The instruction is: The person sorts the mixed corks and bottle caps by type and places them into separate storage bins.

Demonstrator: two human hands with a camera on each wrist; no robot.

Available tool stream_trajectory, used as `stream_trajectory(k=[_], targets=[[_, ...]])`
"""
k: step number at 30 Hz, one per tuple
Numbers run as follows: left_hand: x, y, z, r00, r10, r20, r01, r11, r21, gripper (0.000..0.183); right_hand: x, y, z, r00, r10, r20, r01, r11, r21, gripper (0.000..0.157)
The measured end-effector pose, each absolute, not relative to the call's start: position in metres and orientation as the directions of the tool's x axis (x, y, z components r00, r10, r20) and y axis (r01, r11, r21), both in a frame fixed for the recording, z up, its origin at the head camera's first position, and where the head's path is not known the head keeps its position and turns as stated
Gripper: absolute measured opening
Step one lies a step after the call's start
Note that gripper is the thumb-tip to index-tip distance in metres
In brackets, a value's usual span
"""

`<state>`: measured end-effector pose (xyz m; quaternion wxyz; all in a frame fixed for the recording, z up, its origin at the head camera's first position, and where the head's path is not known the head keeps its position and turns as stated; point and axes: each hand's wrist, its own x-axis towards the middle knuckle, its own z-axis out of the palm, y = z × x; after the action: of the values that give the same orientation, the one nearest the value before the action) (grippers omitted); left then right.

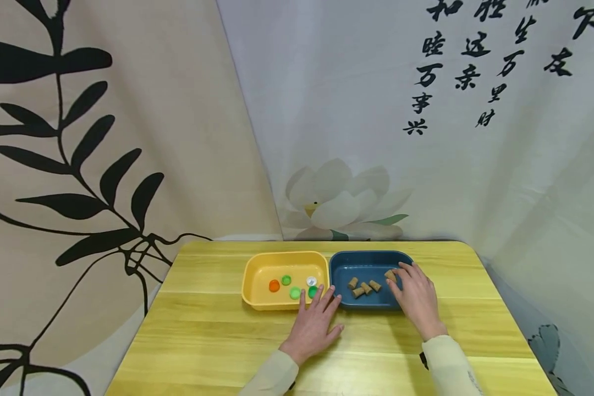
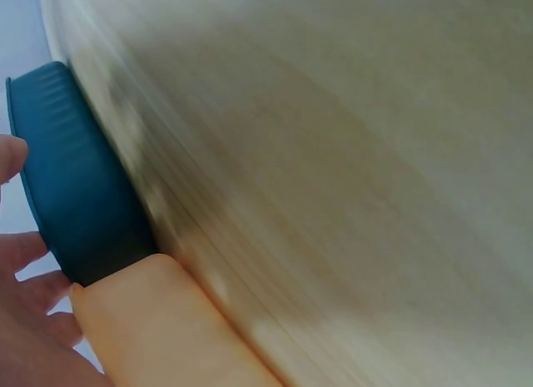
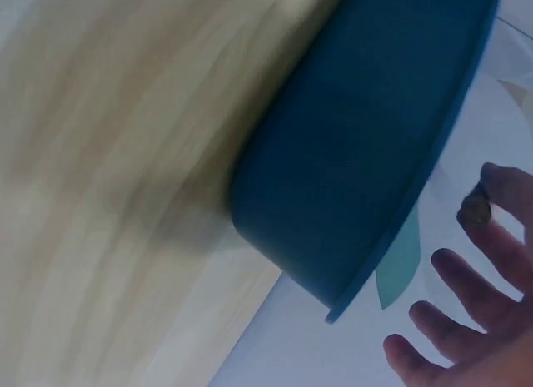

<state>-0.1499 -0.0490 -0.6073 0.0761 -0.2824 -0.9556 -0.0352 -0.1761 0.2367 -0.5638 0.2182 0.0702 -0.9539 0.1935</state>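
Note:
My right hand (image 1: pixel 419 301) pinches a brown cork (image 1: pixel 390 275) between thumb and index finger, over the right side of the blue tray (image 1: pixel 344 267). In the right wrist view the cork (image 3: pixel 475 209) shows at the fingertips, above the tray's rim, with the other fingers spread. Several more corks (image 1: pixel 358 292) lie on the blue tray's floor. My left hand (image 1: pixel 313 328) has its fingers spread at the near rims where the yellow tray (image 1: pixel 257 269) and blue tray meet. Coloured round pieces, like bottle caps, lie in the yellow tray, including an orange one (image 1: pixel 274 285) and a green one (image 1: pixel 286 280).
Both trays stand side by side near the far edge of a wooden table (image 1: pixel 203 341). Behind it hangs a cloth backdrop (image 1: pixel 326 110) with black leaves, a lotus and Chinese characters.

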Motion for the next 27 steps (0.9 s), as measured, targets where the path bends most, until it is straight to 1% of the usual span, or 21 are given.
stream_trajectory(k=[8, 16, 20, 22, 27], targets=[[-0.151, -0.047, -0.610, -0.824, 0.535, 0.187, 0.551, 0.834, 0.041, 0.068, -0.193, 0.241, -0.569, -0.940, -0.084, 0.330, -0.168, 0.958, -0.234, 0.029], [-0.151, -0.043, -0.610, -0.828, 0.535, 0.169, 0.548, 0.835, 0.039, 0.069, -0.203, 0.244, -0.577, -0.967, -0.088, 0.238, -0.137, 0.971, -0.198, 0.025], [-0.151, -0.042, -0.610, -0.825, 0.540, 0.166, 0.552, 0.833, 0.032, 0.069, -0.203, 0.246, -0.578, -0.977, -0.088, 0.194, -0.124, 0.975, -0.182, 0.033], [-0.151, -0.042, -0.610, -0.822, 0.543, 0.169, 0.555, 0.831, 0.030, 0.069, -0.200, 0.246, -0.577, -0.979, -0.082, 0.185, -0.119, 0.973, -0.196, 0.038], [-0.153, -0.043, -0.610, -0.822, 0.542, 0.175, 0.556, 0.830, 0.042, 0.069, -0.190, 0.247, -0.575, -0.976, -0.054, 0.209, -0.106, 0.963, -0.246, 0.044]])
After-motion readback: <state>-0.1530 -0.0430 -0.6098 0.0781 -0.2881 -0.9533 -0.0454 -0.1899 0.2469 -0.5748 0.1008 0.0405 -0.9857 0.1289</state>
